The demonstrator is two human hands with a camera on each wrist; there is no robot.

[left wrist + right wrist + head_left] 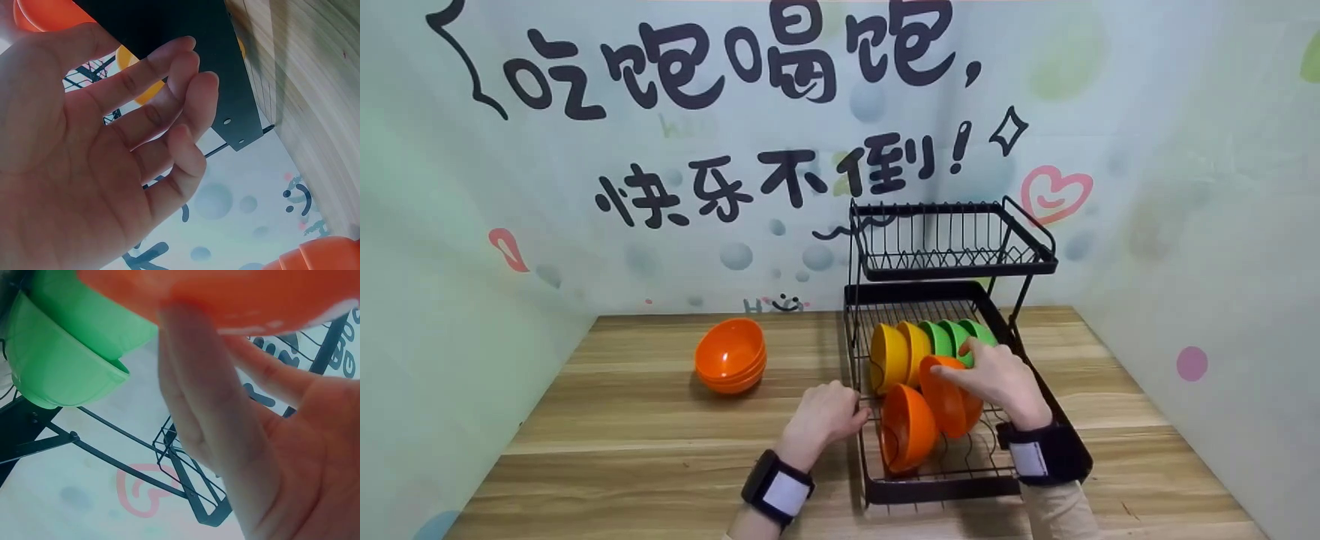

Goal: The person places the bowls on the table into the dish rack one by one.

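Observation:
My right hand [997, 379] pinches an orange bowl [946, 401] by its rim, thumb on one side and fingers on the other. The bowl stands tilted on its side over the lower tier of a black dish rack [941, 491]. Just left of it another orange bowl [907, 429] rests on edge in the rack. My left hand [823, 412] is beside the rack's left edge, fingers loosely bent and holding nothing; in the left wrist view its fingertips [191, 45] lie against or close to the black side wall [197, 84]; contact is unclear.
Behind the orange bowls, yellow bowls [889, 356] and several green bowls [952, 334] stand in a row. An upper wire tier [960, 271] overhangs the rack's back. Nested orange bowls [731, 356] sit on the wooden table [645, 420] to the left.

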